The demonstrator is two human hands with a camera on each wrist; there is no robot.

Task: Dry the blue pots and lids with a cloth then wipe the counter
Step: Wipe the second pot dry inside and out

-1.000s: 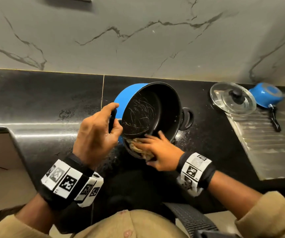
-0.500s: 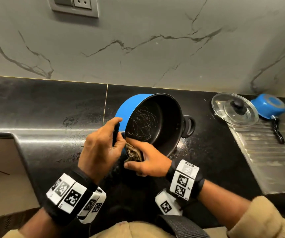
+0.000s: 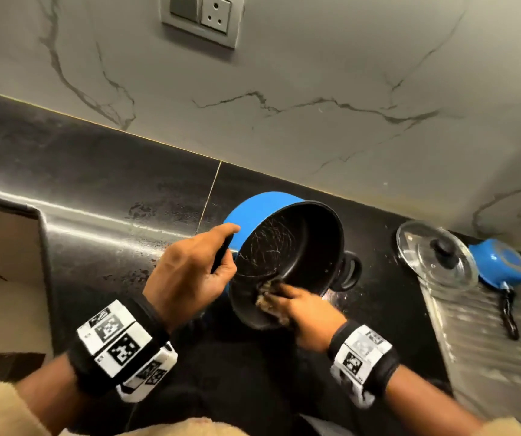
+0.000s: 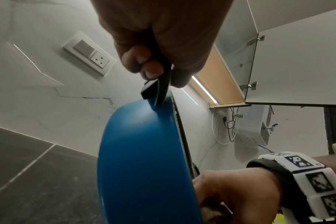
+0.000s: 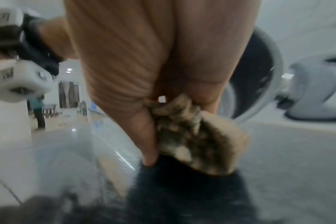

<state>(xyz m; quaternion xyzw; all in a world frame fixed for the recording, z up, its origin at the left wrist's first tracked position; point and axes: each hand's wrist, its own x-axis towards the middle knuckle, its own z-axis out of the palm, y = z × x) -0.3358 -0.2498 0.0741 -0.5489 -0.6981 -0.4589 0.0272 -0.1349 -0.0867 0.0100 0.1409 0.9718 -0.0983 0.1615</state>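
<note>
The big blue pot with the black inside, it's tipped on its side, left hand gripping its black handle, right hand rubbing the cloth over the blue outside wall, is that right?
Not quite. The right hand presses the brownish cloth against the black inside by the rim of the big blue pot, not the blue outside wall, as the head view shows. The pot is tipped, and the left hand grips its black handle.

Count of items on the counter

Two blue pots [image 3: 262, 212] [image 3: 501, 265], one glass lid [image 3: 435, 256], one cloth [image 3: 268, 302], two hands [image 3: 190, 275] [image 3: 308, 316], one wall socket plate [image 3: 202, 17] at upper centre.
</note>
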